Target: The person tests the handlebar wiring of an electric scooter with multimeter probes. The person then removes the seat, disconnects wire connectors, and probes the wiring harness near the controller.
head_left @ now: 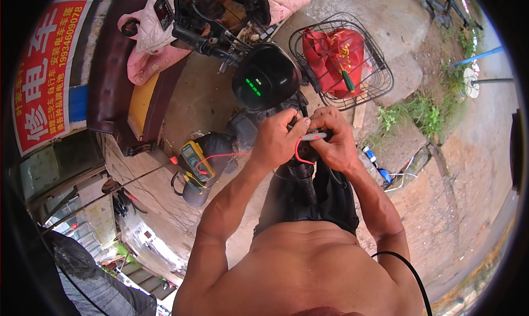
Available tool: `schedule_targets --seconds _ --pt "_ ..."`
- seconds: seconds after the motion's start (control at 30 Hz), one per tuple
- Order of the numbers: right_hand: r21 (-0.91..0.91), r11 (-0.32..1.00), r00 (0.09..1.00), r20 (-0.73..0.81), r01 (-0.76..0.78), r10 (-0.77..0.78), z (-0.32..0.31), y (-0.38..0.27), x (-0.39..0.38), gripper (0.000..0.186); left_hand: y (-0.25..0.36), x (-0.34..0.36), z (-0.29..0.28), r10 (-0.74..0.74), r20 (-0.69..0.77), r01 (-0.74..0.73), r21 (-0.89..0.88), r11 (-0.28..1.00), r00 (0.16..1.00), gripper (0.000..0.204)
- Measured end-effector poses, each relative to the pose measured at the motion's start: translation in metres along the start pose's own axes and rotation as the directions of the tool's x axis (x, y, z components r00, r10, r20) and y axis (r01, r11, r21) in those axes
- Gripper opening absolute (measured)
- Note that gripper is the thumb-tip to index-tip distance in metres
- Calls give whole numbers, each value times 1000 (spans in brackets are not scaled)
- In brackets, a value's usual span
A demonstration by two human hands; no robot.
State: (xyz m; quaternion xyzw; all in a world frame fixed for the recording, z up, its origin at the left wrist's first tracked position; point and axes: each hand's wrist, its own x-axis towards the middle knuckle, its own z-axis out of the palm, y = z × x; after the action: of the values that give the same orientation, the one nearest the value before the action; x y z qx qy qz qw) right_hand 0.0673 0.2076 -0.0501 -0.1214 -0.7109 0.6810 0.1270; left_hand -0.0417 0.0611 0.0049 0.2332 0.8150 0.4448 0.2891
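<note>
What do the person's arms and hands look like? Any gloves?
No gloves: the left hand and right hand are bare. The left arm and right arm have no sleeves, and no watch shows. A black cable crosses the right arm.

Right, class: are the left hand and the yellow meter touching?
Apart. The head view shows a clear gap between the left hand and the meter, crossed by a red lead.
</note>
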Motion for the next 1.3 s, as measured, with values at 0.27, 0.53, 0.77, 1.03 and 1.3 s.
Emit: schedule_targets --seconds 0.27,0.53,0.77,1.03,1.3 --pt "-90 996 1000 -17 -2 0 -3 -3 -4 17 -5 -7 3 136 -35 -131 115 985 990 17" --pt "-2 998 998 9 -60 60 -4 -6 -6 14 5 -15 4 90 -77 -87 44 995 993 12" --pt "459 855 968 50 -241 246 -8 12 -16 9 1 -14 1 269 -97 -263 74 962 958 11" --pt "486 841 970 70 -238 234 -6 16 -18 9 6 -1 4 247 -49 -246 26 969 968 14" --pt "422 884 979 64 -200 191 -6 16 -17 10 -5 4 13 344 -49 -332 163 929 938 9"
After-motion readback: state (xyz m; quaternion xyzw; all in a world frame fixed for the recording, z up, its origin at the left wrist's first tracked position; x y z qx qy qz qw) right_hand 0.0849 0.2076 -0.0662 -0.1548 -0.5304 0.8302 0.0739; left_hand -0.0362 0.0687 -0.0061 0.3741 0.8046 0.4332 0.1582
